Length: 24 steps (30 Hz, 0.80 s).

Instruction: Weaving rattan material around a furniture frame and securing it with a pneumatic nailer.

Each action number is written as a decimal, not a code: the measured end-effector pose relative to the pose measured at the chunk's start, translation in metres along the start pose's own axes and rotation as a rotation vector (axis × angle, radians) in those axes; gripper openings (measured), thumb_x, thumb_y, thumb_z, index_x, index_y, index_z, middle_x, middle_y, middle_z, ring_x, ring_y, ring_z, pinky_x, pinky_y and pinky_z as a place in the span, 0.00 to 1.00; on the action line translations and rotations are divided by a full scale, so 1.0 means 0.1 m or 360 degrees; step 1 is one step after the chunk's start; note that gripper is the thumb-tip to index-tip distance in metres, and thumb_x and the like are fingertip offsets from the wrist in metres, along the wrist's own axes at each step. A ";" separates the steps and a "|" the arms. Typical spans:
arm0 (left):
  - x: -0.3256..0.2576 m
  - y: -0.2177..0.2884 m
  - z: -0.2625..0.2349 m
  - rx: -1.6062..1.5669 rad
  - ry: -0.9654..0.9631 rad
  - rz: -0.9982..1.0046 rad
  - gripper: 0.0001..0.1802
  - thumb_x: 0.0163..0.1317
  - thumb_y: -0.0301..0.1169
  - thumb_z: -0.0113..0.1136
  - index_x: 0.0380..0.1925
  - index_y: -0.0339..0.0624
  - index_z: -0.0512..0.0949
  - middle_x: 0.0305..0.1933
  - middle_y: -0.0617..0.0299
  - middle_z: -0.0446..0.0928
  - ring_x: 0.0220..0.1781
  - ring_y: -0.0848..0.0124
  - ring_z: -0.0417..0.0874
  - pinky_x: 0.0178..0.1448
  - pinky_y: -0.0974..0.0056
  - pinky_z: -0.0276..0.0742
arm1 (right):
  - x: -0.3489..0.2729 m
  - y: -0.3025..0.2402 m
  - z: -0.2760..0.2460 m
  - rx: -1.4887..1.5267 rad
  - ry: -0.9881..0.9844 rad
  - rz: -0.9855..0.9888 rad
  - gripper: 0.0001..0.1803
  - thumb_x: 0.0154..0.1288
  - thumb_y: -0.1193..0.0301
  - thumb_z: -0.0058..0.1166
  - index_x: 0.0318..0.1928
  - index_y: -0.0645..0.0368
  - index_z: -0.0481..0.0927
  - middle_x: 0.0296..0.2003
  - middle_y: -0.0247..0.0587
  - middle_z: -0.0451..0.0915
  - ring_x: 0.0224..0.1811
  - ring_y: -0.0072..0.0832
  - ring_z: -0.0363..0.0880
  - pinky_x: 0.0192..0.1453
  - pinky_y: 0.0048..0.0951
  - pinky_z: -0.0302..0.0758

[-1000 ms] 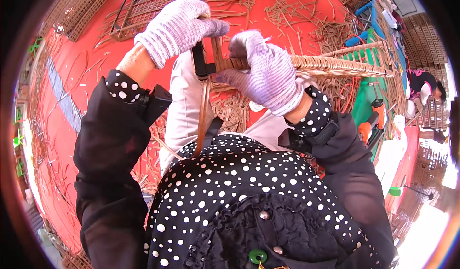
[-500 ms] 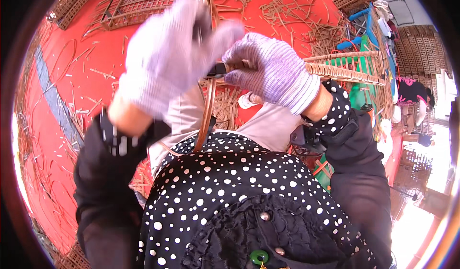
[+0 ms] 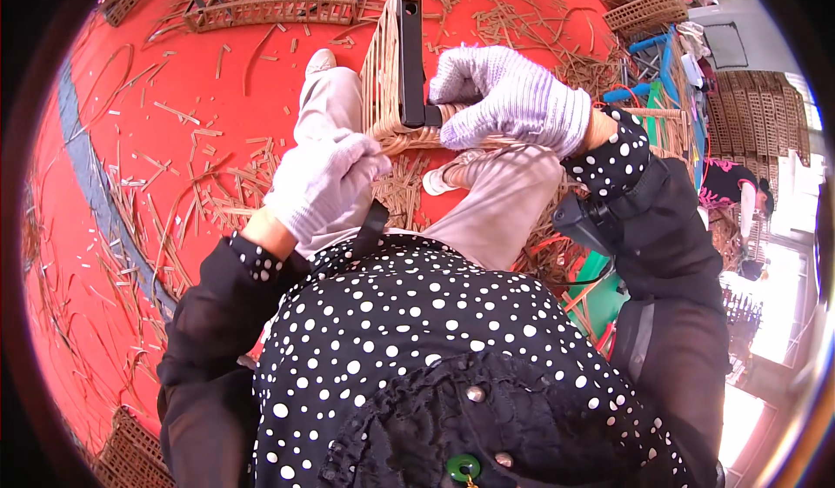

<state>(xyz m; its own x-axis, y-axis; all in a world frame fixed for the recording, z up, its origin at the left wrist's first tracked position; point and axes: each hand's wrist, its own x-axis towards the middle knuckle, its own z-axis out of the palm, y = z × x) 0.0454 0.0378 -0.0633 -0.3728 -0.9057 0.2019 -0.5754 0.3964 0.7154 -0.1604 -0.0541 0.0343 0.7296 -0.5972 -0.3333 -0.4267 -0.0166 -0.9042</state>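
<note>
A partly wrapped frame point(image 3: 384, 79) of black bar and tan woven strips stands in front of me, its upright bar point(image 3: 410, 57) pointing away. My right hand point(image 3: 517, 101), in a pale lilac striped glove, is closed round the frame's wrapped side rail just right of the black corner. At the frame's near left corner, my gloved left hand point(image 3: 323, 183) has its fingers pinched together. A tan strip runs from the corner into those fingers; its far end is hidden.
Cut strips point(image 3: 235, 179) litter the red floor point(image 3: 113, 227). Another woven panel point(image 3: 277, 8) lies at the far left. Blue bars point(image 3: 665, 66) stand at right, near stacked woven panels point(image 3: 755, 114) and a person in black and pink point(image 3: 729, 179). My knees flank the frame.
My left hand has come down and toward me from above the frame. The frame has turned, so its black bar now shows upright. The strip hanging to my lap is out of sight.
</note>
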 end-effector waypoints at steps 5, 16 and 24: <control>-0.03 0.52 -0.27 0.0030 0.0394 0.0149 0.17 0.50 0.38 0.63 0.36 0.41 0.76 0.25 0.60 0.74 0.29 0.61 0.76 0.34 0.61 0.71 | 0.06 0.00 -0.01 -0.0211 -0.0006 0.0010 0.21 0.40 0.70 0.68 0.37 0.62 0.76 0.31 0.36 0.78 0.35 0.23 0.75 0.42 0.25 0.73; 0.07 0.80 -0.25 -0.1671 -0.0601 -0.1029 0.17 0.59 0.44 0.56 0.24 0.42 0.73 0.14 0.72 0.66 0.11 0.83 0.62 0.14 0.77 0.54 | 0.05 0.06 0.03 -0.0305 0.0036 -0.0360 0.24 0.40 0.70 0.69 0.39 0.64 0.75 0.35 0.41 0.78 0.39 0.27 0.76 0.46 0.27 0.73; 0.38 0.89 -0.68 -0.2028 -0.0416 -0.0956 0.12 0.64 0.37 0.49 0.24 0.46 0.70 0.12 0.74 0.63 0.09 0.82 0.60 0.12 0.76 0.54 | -0.08 0.08 0.13 -0.0564 0.0389 -0.0423 0.21 0.41 0.69 0.63 0.38 0.62 0.73 0.35 0.46 0.78 0.39 0.34 0.78 0.44 0.29 0.75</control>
<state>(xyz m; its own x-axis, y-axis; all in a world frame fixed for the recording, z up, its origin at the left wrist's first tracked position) 0.0295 0.0280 0.0533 -0.5129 -0.7759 -0.3672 0.2906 -0.5595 0.7762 -0.1625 -0.0387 0.0257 0.7090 -0.7051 0.0067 -0.4294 -0.4393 -0.7890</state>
